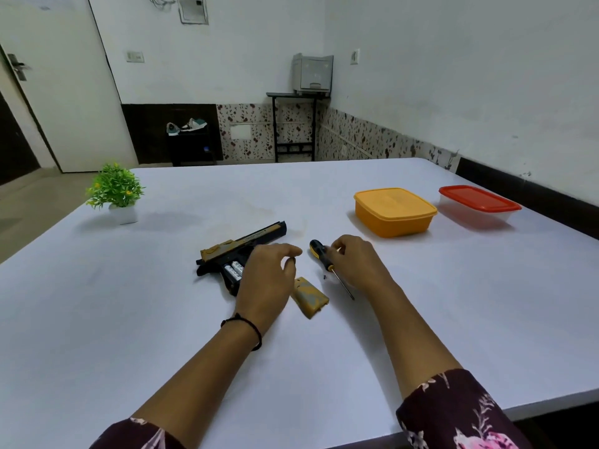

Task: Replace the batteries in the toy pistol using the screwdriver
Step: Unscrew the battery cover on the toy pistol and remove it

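While the black-and-gold plastic toy pistol [241, 246] is lying on its side on the white table [421, 319], its grip open and showing two silver batteries [234, 270], the left hand [265, 280] is hovering over that grip, fingers loosely curled, holding nothing. Just right of the pistol the gold battery cover [309, 299] is lying loose. Further right, the right hand [359, 264] is curling beside the black-and-yellow-handled screwdriver [319, 254] (gripping or not, I cannot tell).

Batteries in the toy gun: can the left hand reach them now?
Probably yes. The cover lies off on the table, the batteries show uncovered, and the left hand hovers right beside them, nothing between.
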